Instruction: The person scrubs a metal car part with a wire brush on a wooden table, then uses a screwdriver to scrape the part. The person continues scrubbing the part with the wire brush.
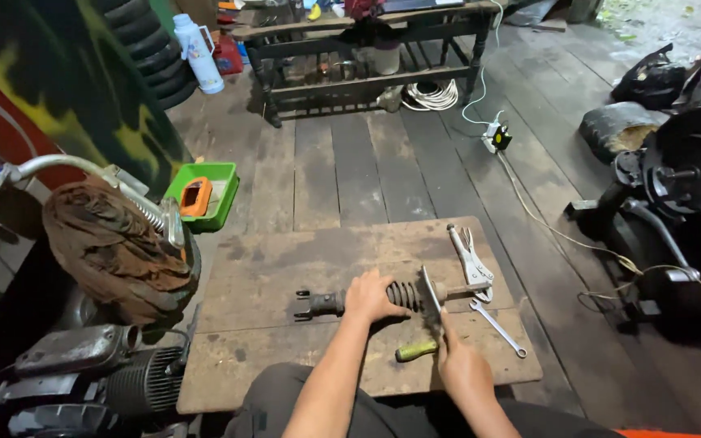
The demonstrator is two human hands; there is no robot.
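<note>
1. Looking down from the head camera, a person sits at a low wooden board [285, 268] laid on a plank floor [367, 162], both forearms reaching forward.
2. The left hand [373, 296] is closed around a dark shock absorber [383, 298] that lies flat across the middle of the board, its forked end pointing left and its coil spring showing just right of the fingers.
3. The right hand [458, 357] is closed around the handle of a wire brush [432, 300], whose head rests against the spring, crossing it.
4. A screwdriver with a yellow-green handle [415, 350] lies on the board just beside the right hand, toward the near edge.
5. Locking pliers [470, 259] lie on the board's right side, beyond the rod end of the shock absorber; an open-ended spanner [498, 328] lies near them, closer to the near edge.
6. Off the board to the left, a green tray [225, 199] holds an orange object, next to a motorcycle part draped with a brown rag [111, 247].
7. A dark wooden bench [367, 49] stands at the far end of the floor, with a white cable coil [432, 96] under it.
</note>
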